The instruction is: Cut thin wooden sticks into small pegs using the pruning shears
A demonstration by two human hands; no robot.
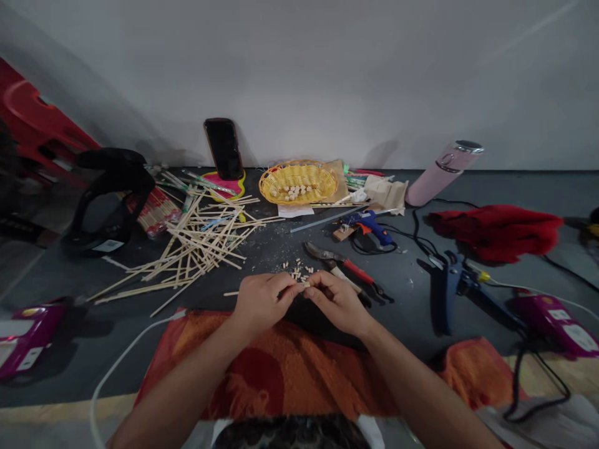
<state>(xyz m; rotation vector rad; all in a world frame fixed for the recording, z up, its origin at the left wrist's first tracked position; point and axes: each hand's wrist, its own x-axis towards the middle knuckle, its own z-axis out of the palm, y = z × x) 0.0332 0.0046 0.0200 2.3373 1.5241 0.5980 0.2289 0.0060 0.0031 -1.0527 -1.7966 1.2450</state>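
We find the light dim and greyish, with soft shadows on the wall (299,75) and a faint pale streak at its upper right. Toward the edges, we notice stretching and blur.

Left hand (262,302), right hand (339,304) and tapering forearms (187,380) are bare; the clothing (290,433) is dark, mottled

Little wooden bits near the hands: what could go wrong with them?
The tiny pale piece held where the left hand and right hand meet is so small that it might slip out. It could then get mixed up with the loose wooden bits just beyond. A bump could scatter those too. The red-handled pruners lie close beyond the right hand, so a careless reach might knock them.
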